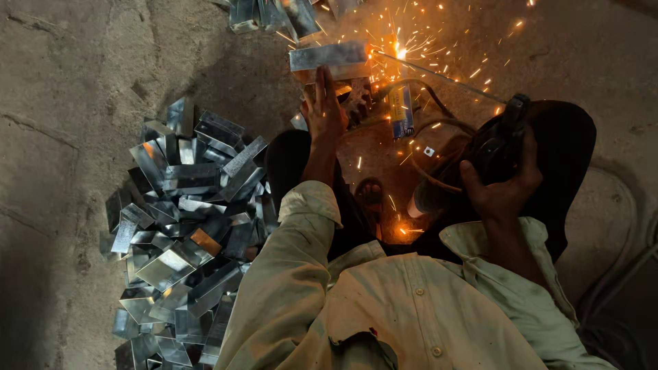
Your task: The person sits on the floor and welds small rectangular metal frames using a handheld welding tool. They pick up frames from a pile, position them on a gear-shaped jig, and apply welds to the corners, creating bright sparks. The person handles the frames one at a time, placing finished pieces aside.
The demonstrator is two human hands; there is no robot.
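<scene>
Left hand: arm stretched forward, fingers flat and released, pressing beside a shiny rectangular metal box section. The section lies on the concrete floor, long axis left to right, sparks at its right end. Right hand: raised, clenched around a black welding holder.
</scene>
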